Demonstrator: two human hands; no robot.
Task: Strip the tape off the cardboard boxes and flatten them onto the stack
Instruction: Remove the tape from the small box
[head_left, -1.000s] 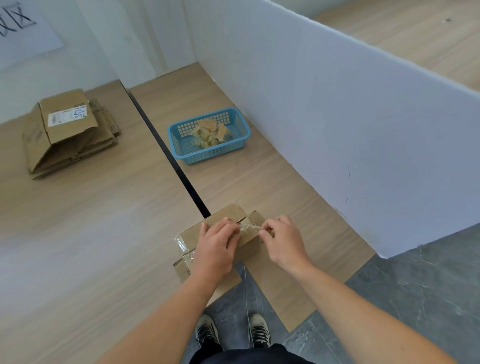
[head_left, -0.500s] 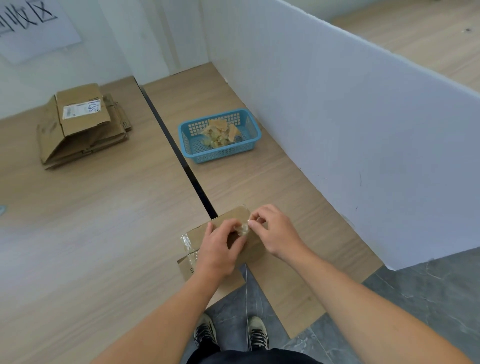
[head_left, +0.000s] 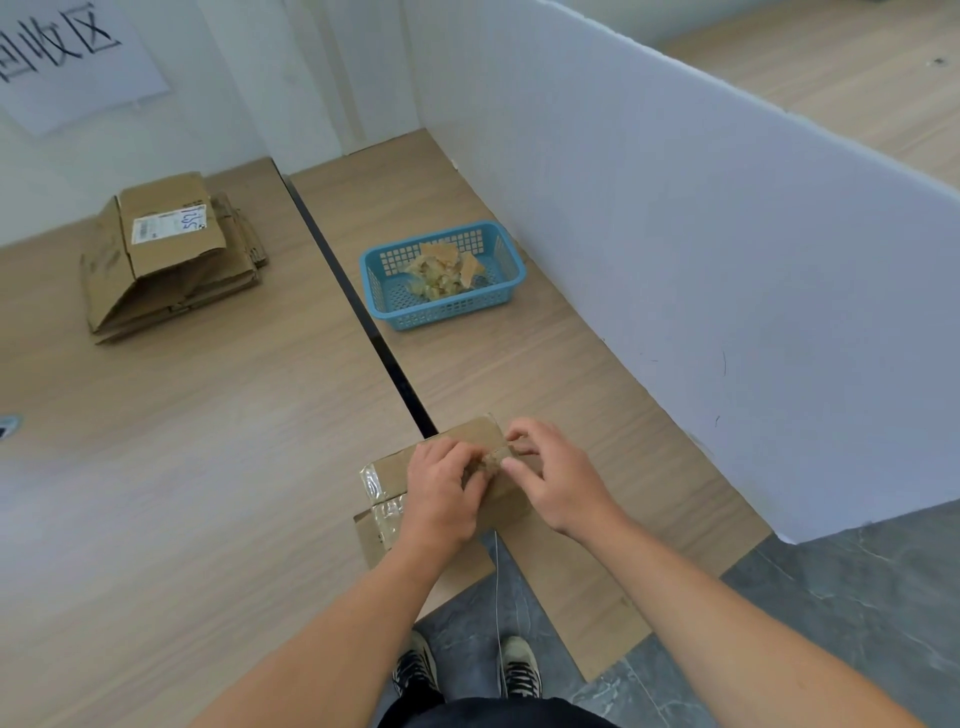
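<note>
Pinching crumpled tape (head_left: 487, 461) with right hand (head_left: 558, 480), thumb and forefinger pressed together. Gripping the cardboard box (head_left: 394, 466) directly under that pinch with left hand (head_left: 441, 493), curled over its top. Well beyond and left of the grip, the stack (head_left: 166, 260).

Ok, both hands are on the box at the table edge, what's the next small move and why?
Probably pull the tape off the box with the right hand while the left hand holds it down. The tape is bunched between both hands yet looks attached, and more covers the box's left end.
</note>
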